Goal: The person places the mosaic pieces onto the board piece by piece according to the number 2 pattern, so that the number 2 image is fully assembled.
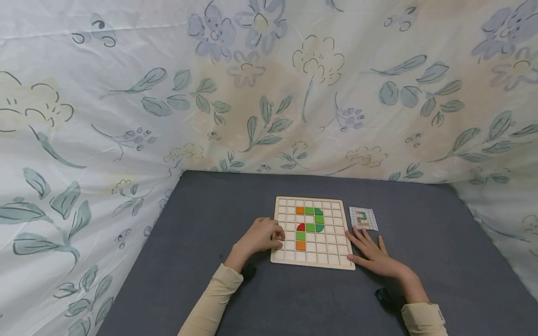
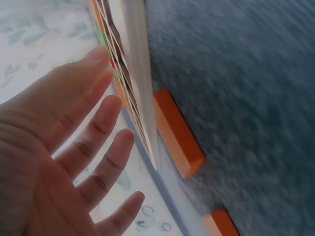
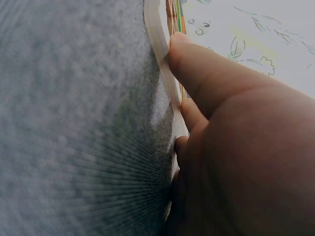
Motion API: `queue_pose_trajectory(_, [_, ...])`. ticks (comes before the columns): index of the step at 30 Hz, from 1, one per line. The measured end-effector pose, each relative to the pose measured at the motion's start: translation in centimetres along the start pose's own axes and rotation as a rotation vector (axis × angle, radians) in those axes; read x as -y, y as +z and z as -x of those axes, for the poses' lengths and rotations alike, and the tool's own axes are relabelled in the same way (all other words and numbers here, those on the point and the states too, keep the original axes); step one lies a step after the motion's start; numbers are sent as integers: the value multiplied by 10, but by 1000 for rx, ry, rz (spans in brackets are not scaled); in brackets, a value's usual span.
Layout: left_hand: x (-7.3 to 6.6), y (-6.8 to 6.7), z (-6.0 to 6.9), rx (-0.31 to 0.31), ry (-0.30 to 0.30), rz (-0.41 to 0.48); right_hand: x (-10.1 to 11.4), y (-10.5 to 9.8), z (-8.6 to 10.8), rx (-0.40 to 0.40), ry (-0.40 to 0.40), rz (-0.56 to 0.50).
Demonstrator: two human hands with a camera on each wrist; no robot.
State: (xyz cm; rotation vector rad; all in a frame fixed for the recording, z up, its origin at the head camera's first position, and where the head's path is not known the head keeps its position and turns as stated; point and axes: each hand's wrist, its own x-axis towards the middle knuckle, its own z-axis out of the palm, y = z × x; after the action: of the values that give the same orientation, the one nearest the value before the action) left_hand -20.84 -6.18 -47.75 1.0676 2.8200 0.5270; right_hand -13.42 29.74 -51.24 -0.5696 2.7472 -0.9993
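A pale wooden grid board [image 1: 328, 259] lies on the dark cloth. Orange, green and red tiles fill some of its squares, among them a red rounded tile [image 1: 300, 227] and an orange tile [image 1: 300, 245]. My left hand [image 1: 261, 234] hovers at the board's left side, fingers gently bent and apart. Nothing sits between them in the left wrist view. Beside the board there, an orange block [image 2: 178, 132] and a second orange block [image 2: 221, 223] rest on the cloth. My right hand [image 1: 374, 254] is spread, its thumb and fingertips touching the board's right edge.
A small pattern card [image 1: 363, 218] with a coloured grid picture lies right of the board, just beyond the right hand's fingers. The dark table cloth [image 1: 227, 196] runs back to a flower-print curtain [image 1: 269, 93] behind and at both sides.
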Motion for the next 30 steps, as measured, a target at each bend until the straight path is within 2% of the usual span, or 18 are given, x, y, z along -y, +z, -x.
queue_pose_trajectory(10, [13,-3,12,-22,-21,-1,3,-1,-1,29,34,35])
queue_pose_trajectory(14, [18,-6,17,-22,-54,-24,1,1,-1,5,15,27])
queue_pose_trajectory(21, [28,-10,24,-24,-90,-8,-4,4,0,-17,-29,1])
queue_pose_trajectory(30, [41,-14,35,-18,-115,8,0,1,-2,2,13,37])
